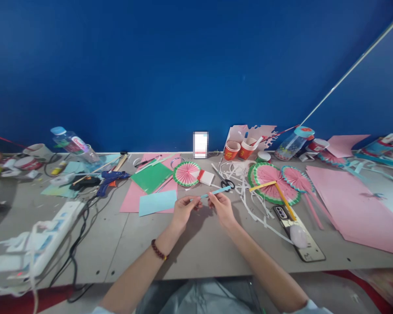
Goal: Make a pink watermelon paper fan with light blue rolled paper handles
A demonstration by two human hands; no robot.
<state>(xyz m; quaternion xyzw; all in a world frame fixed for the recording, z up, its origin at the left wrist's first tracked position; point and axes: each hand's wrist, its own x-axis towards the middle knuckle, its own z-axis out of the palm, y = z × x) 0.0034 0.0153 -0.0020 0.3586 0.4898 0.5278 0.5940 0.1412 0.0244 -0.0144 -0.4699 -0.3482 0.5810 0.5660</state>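
A narrow light-blue paper strip (223, 190) is pinched between my two hands above the table's middle. My left hand (186, 206) grips its left end, while my right hand (220, 205) holds it nearer the centre, so the strip's right end sticks out past the fingers. Left of my hands lies a light-blue paper sheet (157, 203), on top of pink paper (129, 201). Behind it sits a green sheet (151, 176). Just beyond my hands are a pink-and-green pleated paper fan (187, 173) and scissors with black handles (228, 185).
A blue glue gun (110, 179) and a white power strip (54, 237) with cables occupy the left. On the right are watermelon-style paper fans (264, 179), white paper scraps (248, 205), a phone (309, 248) and pink sheets (353, 205). Red paper cups (231, 151) stand against the blue wall.
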